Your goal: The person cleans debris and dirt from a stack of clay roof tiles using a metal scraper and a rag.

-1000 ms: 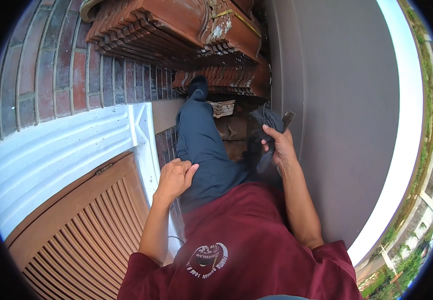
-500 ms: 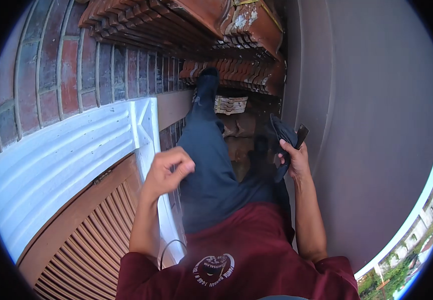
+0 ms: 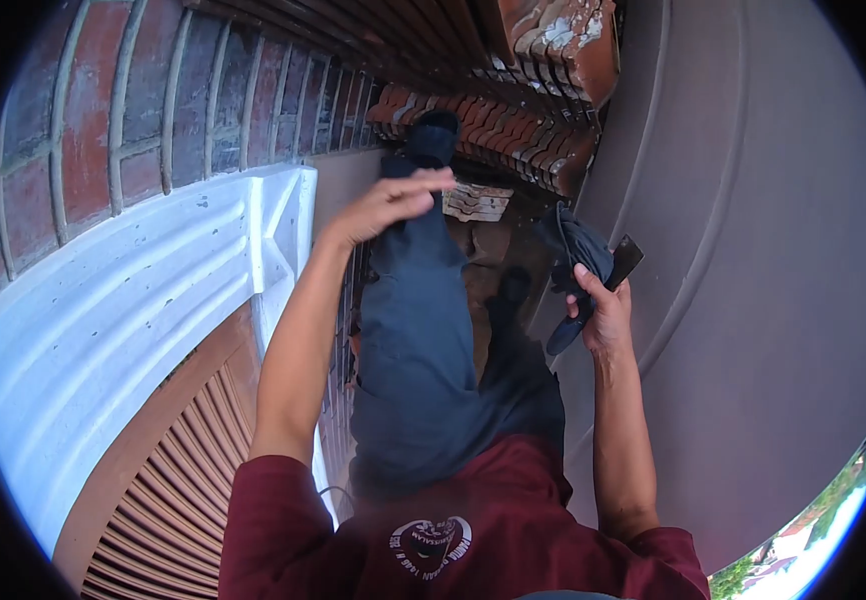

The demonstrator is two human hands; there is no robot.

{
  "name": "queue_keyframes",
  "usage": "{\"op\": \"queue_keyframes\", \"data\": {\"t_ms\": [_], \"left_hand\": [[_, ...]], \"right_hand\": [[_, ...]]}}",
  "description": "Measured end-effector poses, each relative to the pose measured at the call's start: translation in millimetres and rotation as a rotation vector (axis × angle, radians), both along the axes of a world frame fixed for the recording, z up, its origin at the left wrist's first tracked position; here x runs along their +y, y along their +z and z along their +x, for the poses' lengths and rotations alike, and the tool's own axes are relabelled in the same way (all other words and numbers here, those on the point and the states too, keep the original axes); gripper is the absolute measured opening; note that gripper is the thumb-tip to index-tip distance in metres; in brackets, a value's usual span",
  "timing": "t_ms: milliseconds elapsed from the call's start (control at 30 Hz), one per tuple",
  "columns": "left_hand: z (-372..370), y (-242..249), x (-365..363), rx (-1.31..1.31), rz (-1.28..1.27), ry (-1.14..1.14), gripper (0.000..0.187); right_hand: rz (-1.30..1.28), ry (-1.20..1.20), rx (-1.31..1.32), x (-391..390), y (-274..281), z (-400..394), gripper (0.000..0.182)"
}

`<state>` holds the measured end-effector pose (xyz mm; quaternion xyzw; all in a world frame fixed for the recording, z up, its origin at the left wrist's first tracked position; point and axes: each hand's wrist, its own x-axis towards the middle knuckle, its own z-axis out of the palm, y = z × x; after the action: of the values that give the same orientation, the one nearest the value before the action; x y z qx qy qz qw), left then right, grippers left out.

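Note:
My left hand (image 3: 393, 205) is raised above my leg (image 3: 408, 310), fingers stretched forward and slightly blurred, with nothing in it. At the right, my right hand (image 3: 608, 312) is closed around a black fabric item (image 3: 583, 248), bunched, with a rounded dark end hanging below the fingers. A dark flat rectangular piece (image 3: 628, 260) sticks out past the same hand; its kind I cannot make out. The palm side of the right hand's grip is partly hidden.
Stacked clay roof tiles (image 3: 513, 135) stand ahead, more above them. A smaller pale stack (image 3: 478, 202) lies beyond my legs. A brick wall (image 3: 133, 110), white ledge (image 3: 143, 270) and louvred wooden shutter (image 3: 178, 480) line the left. A smooth brown surface (image 3: 773, 250) rises at the right.
My left hand has moved forward and its curled fingers have straightened. My right hand still grips the black fabric item, shifted slightly right in view. The camera view has shifted too.

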<state>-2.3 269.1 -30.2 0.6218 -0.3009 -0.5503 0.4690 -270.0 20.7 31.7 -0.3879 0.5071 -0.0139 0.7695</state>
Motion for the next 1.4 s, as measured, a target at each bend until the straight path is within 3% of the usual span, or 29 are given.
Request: {"op": "queue_keyframes", "data": {"t_ms": [67,167,200,267,333,400,433,467,533,600,700,767,833,867,1000,1133,1267,1300,1400], "left_hand": [[-9,-36,12,-0.176,0.419,-0.058,0.051],[24,-48,23,-1.12,1.041,-0.362,0.048],[32,-43,24,-0.868,0.718,0.071,0.044],[32,29,-26,-0.503,0.493,0.328,0.04],[16,84,-67,-0.449,0.234,0.29,0.037],[-4,141,-114,-0.347,0.161,0.055,0.04],[-16,145,-131,-0.489,-0.001,-0.037,0.05],[-30,150,-148,-0.621,0.06,-0.112,0.065],[-43,136,-187,-0.6,-0.042,-0.153,0.077],[-41,129,-215,0.007,0.158,-0.15,0.067],[-54,77,-228,0.148,0.07,0.142,0.05],[-54,43,-235,0.031,0.042,0.23,0.043],[-50,39,-242,-0.094,-0.02,0.3,0.035],[-42,39,-245,-0.234,0.072,0.267,0.033],[-22,12,-255,-0.455,0.071,0.584,0.031],[7,-11,-260,-0.21,0.218,0.821,0.028],[14,-14,-281,-0.197,0.219,0.819,0.026],[14,-6,-287,-0.101,0.256,0.833,0.024],[19,-22,-297,-0.119,0.262,0.882,0.03]], "right_hand": [[0.005,-0.003,0.017,3,3,3,0.045],[-0.009,-0.026,-0.008,-1,8,24,0.047],[-0.007,-0.036,-0.029,-1,12,29,0.048],[-0.009,-0.067,-0.068,-1,19,35,0.049],[-0.01,-0.064,-0.113,-4,22,39,0.052],[0.022,-0.107,-0.145,-4,30,48,0.054],[0.03,-0.105,-0.189,-6,34,53,0.051],[0.052,-0.112,-0.254,-7,29,53,0.039],[0.245,-0.181,-0.538,-11,15,53,0.031],[0.411,-0.326,-0.646,-19,9,61,0.031],[0.458,-0.403,-0.651,-36,7,67,0.031],[0.439,-0.386,-0.544,-46,-5,65,0.033],[0.307,-0.342,-0.487,-49,-13,60,0.035],[0.237,-0.312,-0.463,-50,-14,60,0.035],[0.227,-0.398,-0.26,-60,-11,71,0.037],[0.511,-0.446,-0.244,-65,-43,71,0.041],[0.489,-0.413,-0.238,-68,-39,89,0.048],[0.496,-0.38,-0.289,-70,-42,92,0.036],[0.354,-0.259,-0.258,-72,-46,111,0.023]]}}
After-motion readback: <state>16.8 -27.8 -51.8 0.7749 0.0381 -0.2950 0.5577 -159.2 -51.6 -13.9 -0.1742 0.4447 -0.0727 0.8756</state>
